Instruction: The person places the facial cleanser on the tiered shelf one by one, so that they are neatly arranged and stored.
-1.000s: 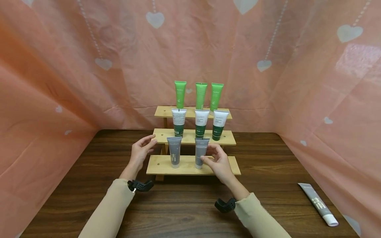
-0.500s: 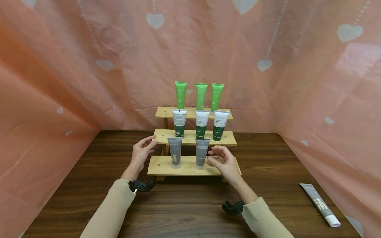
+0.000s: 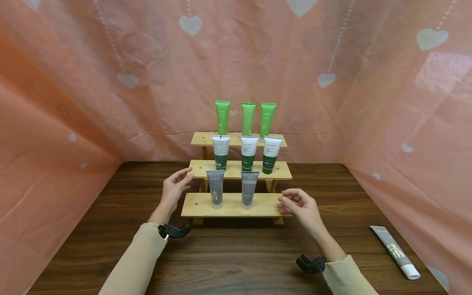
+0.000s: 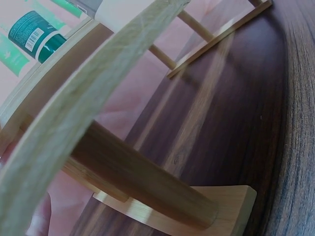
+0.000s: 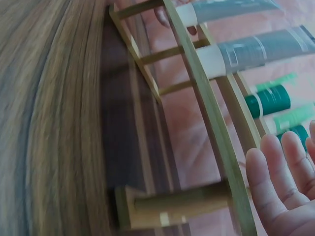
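Note:
A three-step wooden display stand [image 3: 232, 210] holds upright tubes. Two grey tubes, one left [image 3: 216, 189] and one right [image 3: 249, 188], stand on its lowest step. My left hand [image 3: 173, 189] is at the stand's left side, fingertips right at the end of the middle step, with no tube in it. In the left wrist view, its fingers are mostly hidden behind a plank. My right hand [image 3: 302, 209] is at the right end of the lowest step, fingers relaxed and holding nothing; the right wrist view shows its fingers [image 5: 273, 167] spread beside the plank.
White-and-green tubes [image 3: 248, 153] line the middle step and bright green tubes [image 3: 248, 119] the top one. Another grey tube [image 3: 395, 252] lies on the dark wood table [image 3: 221, 258] at the right. A pink curtain [image 3: 155, 106] surrounds the table's back and sides.
My right hand has let go of the right grey tube and drawn back to the right, to the end of the lowest step. My left hand has stayed in place.

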